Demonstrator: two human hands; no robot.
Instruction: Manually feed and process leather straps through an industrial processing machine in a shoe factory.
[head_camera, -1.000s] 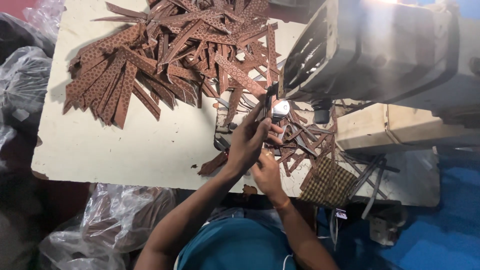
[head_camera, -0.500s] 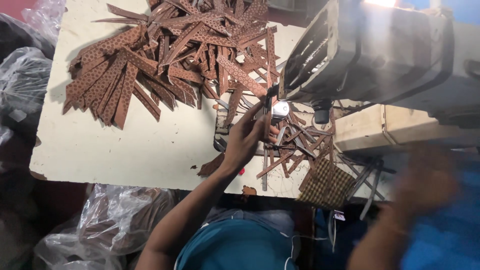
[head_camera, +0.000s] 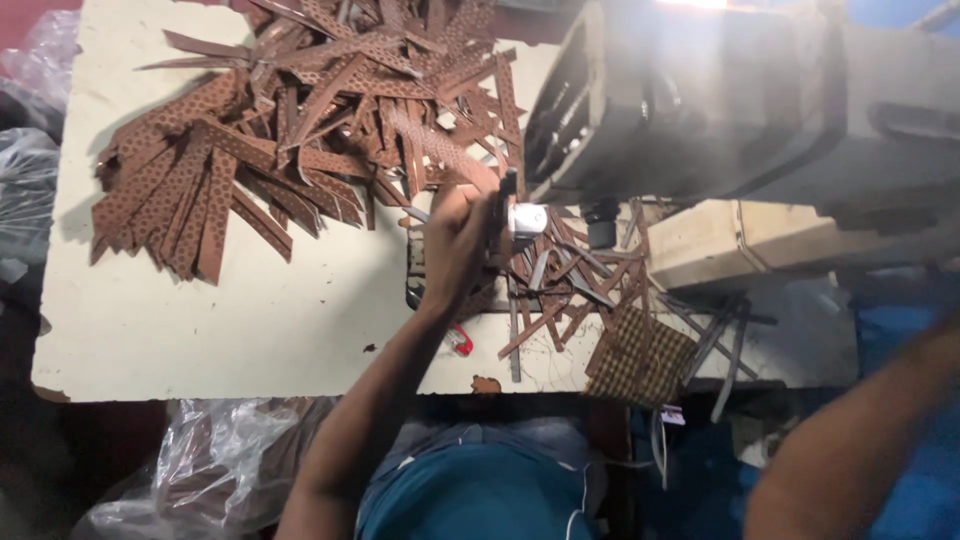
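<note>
One left hand (head_camera: 458, 245) is in view, reaching from the lower middle up to the needle area of a grey sewing machine (head_camera: 720, 110), of which there is one, filling the upper right of the cream surface (head_camera: 200, 330). That hand's fingers are curled narrowly around a brown perforated strip (head_camera: 440, 150) that runs up and left from its grip; how tightly they close cannot be told. The right hand itself is out of the picture: only one blurred forearm (head_camera: 860, 440) crosses the lower right corner, so its state cannot be told. Two heaps of brown perforated strips lie on the surface: a large pile (head_camera: 290, 130) spread across the upper left, too many and too overlapped to count, and a smaller scatter (head_camera: 570, 280) just right of the left hand, under the machine's arm. One woven checked patch (head_camera: 640, 355) lies near the front edge, touching that scatter. One small red object (head_camera: 460, 340) lies beside the wrist. Crumpled clear plastic bags (head_camera: 200, 470) sit below the surface's front edge.
</note>
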